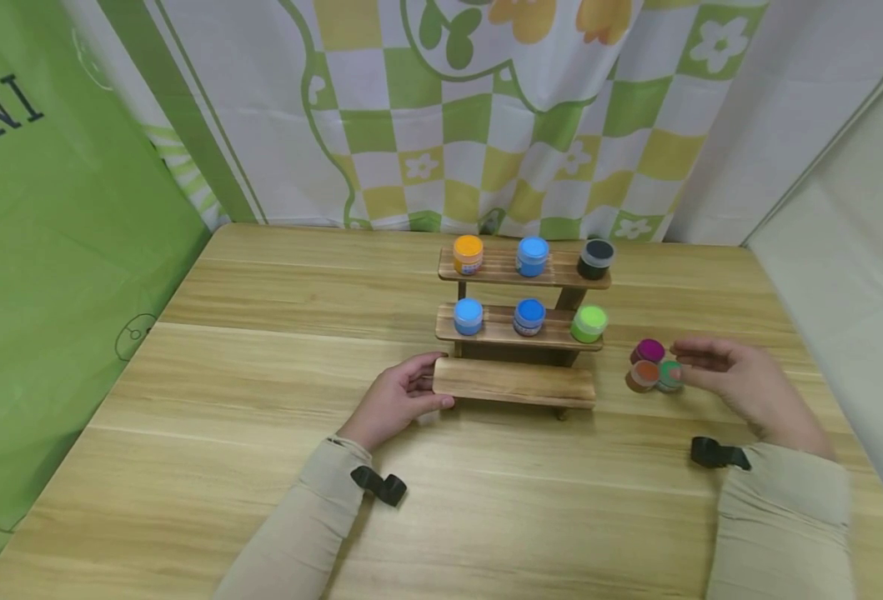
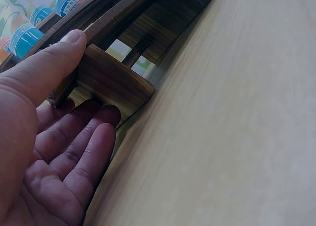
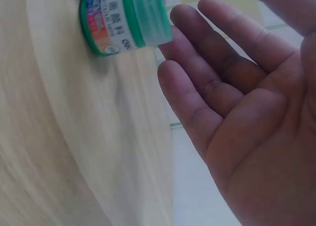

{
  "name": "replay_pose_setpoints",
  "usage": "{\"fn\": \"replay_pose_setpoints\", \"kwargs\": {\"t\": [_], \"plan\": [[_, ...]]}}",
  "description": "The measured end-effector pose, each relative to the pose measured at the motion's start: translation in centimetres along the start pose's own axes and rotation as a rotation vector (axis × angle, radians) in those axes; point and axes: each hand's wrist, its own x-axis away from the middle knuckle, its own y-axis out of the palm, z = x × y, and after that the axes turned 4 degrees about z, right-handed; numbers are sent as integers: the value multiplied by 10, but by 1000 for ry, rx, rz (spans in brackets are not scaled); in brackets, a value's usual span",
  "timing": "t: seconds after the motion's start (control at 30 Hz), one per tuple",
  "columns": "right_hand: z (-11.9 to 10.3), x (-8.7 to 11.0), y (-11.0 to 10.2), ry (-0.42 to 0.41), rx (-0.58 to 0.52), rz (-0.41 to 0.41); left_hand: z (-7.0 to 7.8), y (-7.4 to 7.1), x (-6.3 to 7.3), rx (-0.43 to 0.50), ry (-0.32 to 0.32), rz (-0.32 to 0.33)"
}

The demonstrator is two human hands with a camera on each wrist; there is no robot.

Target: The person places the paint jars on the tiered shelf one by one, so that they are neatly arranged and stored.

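Observation:
A three-tier wooden stand (image 1: 514, 381) stands on the table, its lowest step bare. My left hand (image 1: 396, 400) grips that step's left end, thumb at the front edge and fingers behind; in the left wrist view the thumb lies against the wood and the fingers curl by the support. My right hand (image 1: 749, 387) hovers with spread fingers beside a green paint jar (image 3: 118, 21). Right next to this jar are a magenta paint jar (image 1: 648, 352) and an orange-brown paint jar (image 1: 643, 376). The right hand holds nothing.
On the top step sit an orange jar (image 1: 468, 254), a light blue jar (image 1: 533, 256) and a black jar (image 1: 595, 258). The middle step bears a light blue jar (image 1: 468, 317), a darker blue jar (image 1: 529, 317) and a lime jar (image 1: 589, 323). A patterned curtain (image 1: 486, 117) hangs behind the table.

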Motion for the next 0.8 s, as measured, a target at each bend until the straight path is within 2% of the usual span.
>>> {"fn": "replay_pose_setpoints", "kwargs": {"t": [0.43, 0.8], "plan": [[11, -3, 3, 11, -30, -78, 0, 0, 0, 4, 0, 2], [16, -6, 7, 19, -35, -94, 0, 0, 0, 17, -3, -2]]}}
